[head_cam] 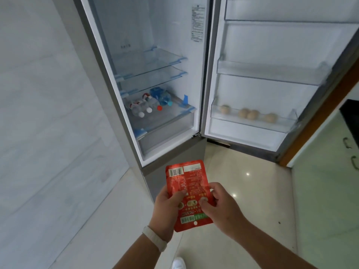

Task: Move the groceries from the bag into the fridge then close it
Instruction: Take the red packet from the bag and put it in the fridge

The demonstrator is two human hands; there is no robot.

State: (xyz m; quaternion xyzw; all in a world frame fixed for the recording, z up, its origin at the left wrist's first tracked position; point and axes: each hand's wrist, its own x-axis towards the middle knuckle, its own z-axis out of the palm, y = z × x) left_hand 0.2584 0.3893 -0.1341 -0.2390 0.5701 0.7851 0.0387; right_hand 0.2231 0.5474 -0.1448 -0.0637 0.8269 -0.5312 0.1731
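- Head view: faces the fridge [165, 26], its door [272, 41] swung wide open to the right.
- Holds a red packet [189, 187] low in front of the fridge, outside it and above the floor [252, 191], barcode end pointing toward the fridge.
- Grips the packet's left edge with the left hand [167, 206], thumb laid over the printed face; carries a pale wristband [155, 240] on that wrist.
- Pinches the packet's right side with the right hand [219, 204], thumb pressed on the face, fingers curled round the edge.
- Shows several bottles [144, 106] lying on the lowest glass shelf [171, 117] inside the fridge, caps toward the front.
- Shows four eggs [248, 113] in the lowest door bin [250, 123].
- Catches a white shoe [179, 263] at the bottom edge and a pale wall [48, 94] on the left.
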